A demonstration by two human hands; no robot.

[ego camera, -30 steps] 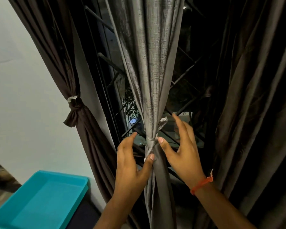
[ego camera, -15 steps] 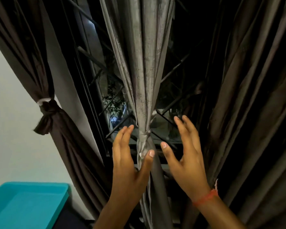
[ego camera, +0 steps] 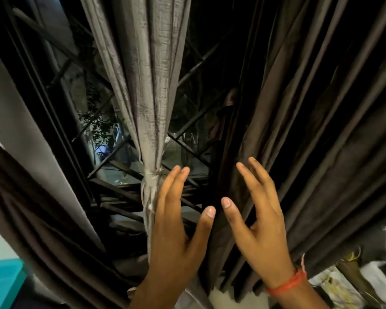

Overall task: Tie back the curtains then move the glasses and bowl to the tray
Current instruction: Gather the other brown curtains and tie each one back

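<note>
The grey curtain is seen gathered into a narrow bundle and bound by a tie of the same pale cloth, so this part of the tying is judged done. The brown curtain on the right hangs loose in broad folds with no tie visible on it, and it is judged to be the next one to be tied back. Another dark curtain crosses the lower left; whether it is tied cannot be told, since its gathered part is out of view. Both hands are held empty with fingers straight and spread: the left hand is raised just beside the grey bundle, below the tie, and whether it touches the cloth cannot be told, while the right hand is raised in front of the brown folds, a red band worn at its wrist. Only a corner of the teal tray is shown at the lower left. No glasses or bowl are in view, so that step is judged not yet begun. No brand, label or readable writing is shown anywhere.
</note>
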